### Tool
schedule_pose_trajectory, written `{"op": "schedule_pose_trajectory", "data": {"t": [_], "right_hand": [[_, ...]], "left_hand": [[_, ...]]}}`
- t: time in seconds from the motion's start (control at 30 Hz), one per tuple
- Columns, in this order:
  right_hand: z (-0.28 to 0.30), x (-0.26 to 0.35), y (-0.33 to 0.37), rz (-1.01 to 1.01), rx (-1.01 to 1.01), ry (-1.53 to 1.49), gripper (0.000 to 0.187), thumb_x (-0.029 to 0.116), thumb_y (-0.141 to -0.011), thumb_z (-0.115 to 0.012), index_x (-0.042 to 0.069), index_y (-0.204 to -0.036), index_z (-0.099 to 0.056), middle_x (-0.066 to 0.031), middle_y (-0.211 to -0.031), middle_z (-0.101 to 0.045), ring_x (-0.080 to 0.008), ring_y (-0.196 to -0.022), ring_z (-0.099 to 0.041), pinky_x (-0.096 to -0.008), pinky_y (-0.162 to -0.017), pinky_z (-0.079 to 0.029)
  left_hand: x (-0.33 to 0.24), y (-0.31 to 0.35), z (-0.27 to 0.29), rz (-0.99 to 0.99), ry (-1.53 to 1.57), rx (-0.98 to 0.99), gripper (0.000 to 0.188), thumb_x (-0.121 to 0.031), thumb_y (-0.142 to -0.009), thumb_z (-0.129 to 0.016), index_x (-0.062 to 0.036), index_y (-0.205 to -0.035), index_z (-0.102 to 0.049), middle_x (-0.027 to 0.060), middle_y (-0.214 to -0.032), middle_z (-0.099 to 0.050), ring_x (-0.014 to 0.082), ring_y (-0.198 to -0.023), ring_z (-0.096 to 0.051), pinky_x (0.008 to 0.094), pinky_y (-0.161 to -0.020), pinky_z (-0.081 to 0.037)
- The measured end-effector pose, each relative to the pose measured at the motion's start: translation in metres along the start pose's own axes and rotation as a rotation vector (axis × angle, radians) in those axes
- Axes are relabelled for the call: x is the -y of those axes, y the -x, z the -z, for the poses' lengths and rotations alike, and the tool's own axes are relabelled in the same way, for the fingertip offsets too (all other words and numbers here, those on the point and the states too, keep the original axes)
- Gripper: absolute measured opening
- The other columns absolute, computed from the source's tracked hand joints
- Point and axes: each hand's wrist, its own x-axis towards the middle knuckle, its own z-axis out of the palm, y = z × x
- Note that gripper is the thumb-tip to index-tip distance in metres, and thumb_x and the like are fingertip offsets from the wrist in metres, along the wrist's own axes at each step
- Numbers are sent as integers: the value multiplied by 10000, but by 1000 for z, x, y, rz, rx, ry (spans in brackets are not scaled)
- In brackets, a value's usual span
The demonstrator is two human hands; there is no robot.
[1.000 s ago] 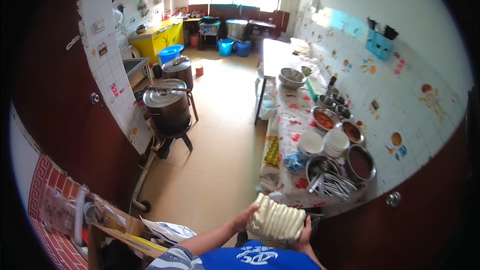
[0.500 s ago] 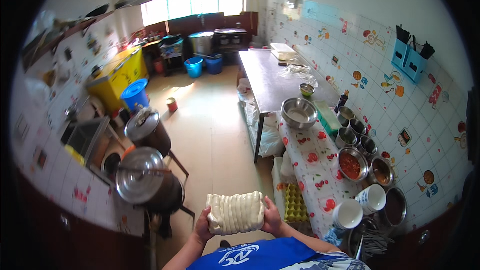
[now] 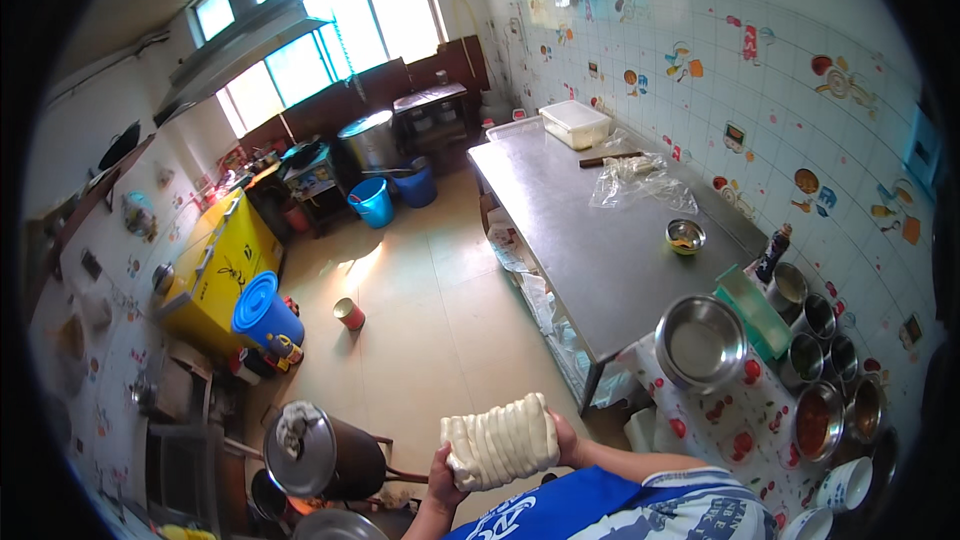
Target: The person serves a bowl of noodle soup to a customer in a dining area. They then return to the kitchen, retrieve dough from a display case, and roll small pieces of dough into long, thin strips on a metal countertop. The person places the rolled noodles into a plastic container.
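Note:
Between my two hands is a pale, oblong block of dough strips [image 3: 500, 442], its thick rolls lying side by side. My left hand [image 3: 443, 477] is closed on its left end. The opposite end is gripped by my right hand [image 3: 567, 438]. The block is held in the air in front of my blue apron [image 3: 560, 506], tilted up a little on the right. The fingers beneath it are partly hidden.
A steel table [image 3: 590, 230] on the right bears a plastic bag [image 3: 645, 180] and a lidded box [image 3: 575, 125]. Nearer stands a steel bowl [image 3: 702, 342] beside several sauce pots. Left are a large pot [image 3: 330, 455] and a blue bin [image 3: 268, 310]; a red can [image 3: 349, 314] stands on the floor.
My view has tilted and come nearer the steel table, and the pots at left have shifted lower in the picture. Both hands keep hold of the block of dough strips.

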Motion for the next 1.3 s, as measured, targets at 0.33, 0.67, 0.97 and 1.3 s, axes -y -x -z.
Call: {"op": "schedule_pose_trajectory", "data": {"t": [0.33,0.67,0.97,1.3], "right_hand": [[14,204,-236,226,27,-115,462,394,-989,-341,63,-1272,-496,-56,-1259,-547,-175,-1169,-519,-364,-1036,-388],[91,364,-279,1195,-305,-149,482,350,-983,-319,27,-1302,-477,-69,-1303,-530,-193,-1243,-465,-355,-1086,-326],[251,442,-266,1543,-619,-147,420,314,-1008,-241,50,-1081,-558,-45,-1029,-649,-129,-945,-622,-302,-827,-504],[226,531,-287,1944,-670,-451,444,470,-980,-328,142,-1234,-484,-20,-1286,-517,-200,-1191,-485,-406,-1025,-376]], "left_hand": [[-178,-351,-34,216,-235,143,634,-451,-913,-433,-53,-1400,-349,163,-1351,-476,328,-1227,-483,483,-1042,-373],[-144,-710,-178,892,-818,593,693,-300,-950,-465,-134,-1503,-81,102,-1426,-339,206,-1291,-366,353,-1045,-351],[-10,-871,-289,886,-1174,1099,642,-324,-957,-464,-130,-1495,-172,93,-1420,-388,194,-1284,-385,321,-1054,-325],[118,-1031,-397,-673,-1845,1412,732,-419,-773,-695,-70,-1355,-420,174,-1383,-416,345,-1272,-396,413,-1017,-362]]}}
